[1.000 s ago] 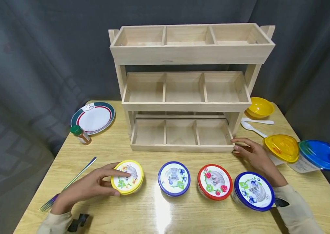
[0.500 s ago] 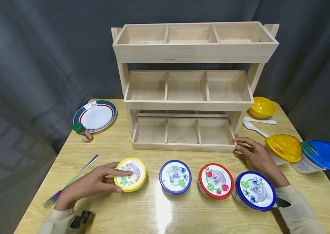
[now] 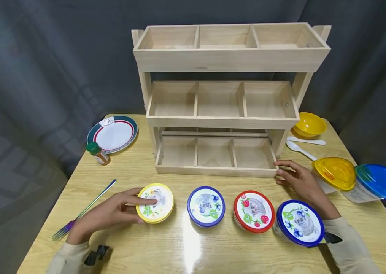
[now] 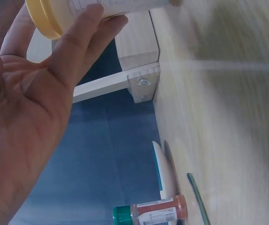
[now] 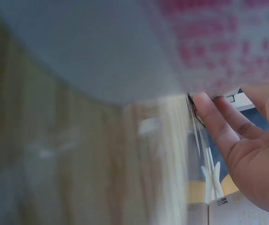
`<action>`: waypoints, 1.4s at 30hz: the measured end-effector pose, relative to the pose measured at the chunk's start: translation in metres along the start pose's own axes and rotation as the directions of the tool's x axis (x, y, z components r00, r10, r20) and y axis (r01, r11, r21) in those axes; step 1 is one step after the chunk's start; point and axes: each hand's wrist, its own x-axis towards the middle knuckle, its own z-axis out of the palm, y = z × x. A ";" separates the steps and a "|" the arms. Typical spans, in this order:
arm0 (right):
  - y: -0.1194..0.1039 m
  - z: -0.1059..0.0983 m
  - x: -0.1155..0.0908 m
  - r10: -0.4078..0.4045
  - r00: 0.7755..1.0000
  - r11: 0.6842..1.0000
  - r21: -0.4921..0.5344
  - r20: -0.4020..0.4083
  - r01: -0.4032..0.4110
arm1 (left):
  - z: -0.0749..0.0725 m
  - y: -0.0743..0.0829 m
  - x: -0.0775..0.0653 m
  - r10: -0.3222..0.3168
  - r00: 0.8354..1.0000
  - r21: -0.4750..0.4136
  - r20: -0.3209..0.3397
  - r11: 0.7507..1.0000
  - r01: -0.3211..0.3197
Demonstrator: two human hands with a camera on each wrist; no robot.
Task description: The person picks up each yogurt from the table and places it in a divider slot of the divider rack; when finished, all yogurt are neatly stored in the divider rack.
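My left hand (image 3: 112, 209) grips a round tub with a yellow lid (image 3: 162, 203), one finger lying across the lid and the thumb at its side. In the left wrist view the fingers (image 4: 73, 49) curve along the white wall of this tub (image 4: 118, 5). My right hand (image 3: 299, 180) touches the right end of the bottom tier of a wooden rack (image 3: 213, 172), its fingers only slightly bent. Between the hands stand a blue-lidded tub (image 3: 204, 209) and a red-lidded tub (image 3: 252, 219). Another blue-lidded tub (image 3: 300, 224) stands beside my right forearm.
At left are a plate (image 3: 115, 135), a green-capped spice jar (image 3: 98, 154) and a fork (image 3: 90, 205). At right are a yellow bowl (image 3: 308, 125), white plastic utensils (image 3: 310, 141), a yellow-lidded container (image 3: 334, 173) and a blue-lidded container (image 3: 379, 182).
The head view has shifted slightly, so everything sits a little further right. The yellow-lidded tub has moved slightly right with my left hand. My right hand stays at the rack's corner.
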 end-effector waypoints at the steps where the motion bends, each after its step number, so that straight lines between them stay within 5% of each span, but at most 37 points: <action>1: 0.000 0.000 0.000 0.002 1.000 1.000 0.002 0.001 -0.002 | 0.000 0.001 0.000 0.005 1.000 0.009 -0.005 1.000 -0.005; 13: 0.002 -0.001 0.000 0.017 1.000 0.999 0.039 -0.007 -0.016 | -0.004 0.016 -0.003 0.024 0.994 0.103 -0.104 0.995 -0.013; 31: 0.002 -0.001 0.000 0.045 0.999 0.997 0.064 0.004 -0.045 | -0.024 0.060 0.016 0.221 0.974 0.310 -0.051 0.931 -0.195; 42: 0.003 -0.001 0.001 0.039 0.999 0.997 0.060 0.003 -0.039 | -0.034 0.082 0.028 0.258 0.963 0.362 -0.077 0.907 -0.214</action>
